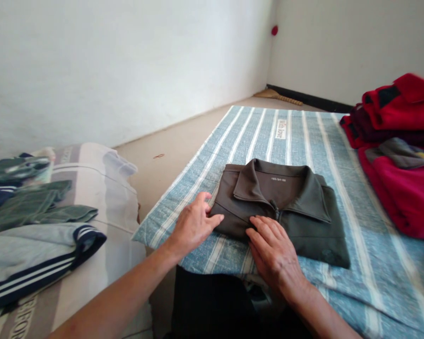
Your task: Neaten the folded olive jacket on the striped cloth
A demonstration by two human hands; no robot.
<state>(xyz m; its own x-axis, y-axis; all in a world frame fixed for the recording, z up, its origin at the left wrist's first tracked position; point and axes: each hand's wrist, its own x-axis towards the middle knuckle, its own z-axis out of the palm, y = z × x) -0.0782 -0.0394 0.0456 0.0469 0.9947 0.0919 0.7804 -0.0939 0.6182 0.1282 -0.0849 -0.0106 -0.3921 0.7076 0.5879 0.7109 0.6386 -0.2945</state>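
A dark grey-brown jacket (pixel 304 235) lies folded in a neat rectangle, its collar spread at the far side and a short zipper pull below it. My left hand (pixel 196 220) is at the jacket's left edge, fingers apart and curved, thumb near the fabric. On the front of the jacket, just below the zipper, my right hand (pixel 273 247) rests palm down with its fingers stretched out. Under the jacket is a blue cloth (pixel 198 176) with white stripes.
Stacked red and dark clothes (pixel 403 174) stand at the right. On the left, a light cover (pixel 102 188) bears several loose garments, among them a grey and navy striped one (pixel 38 254). White walls (pixel 127 61) meet in the back corner.
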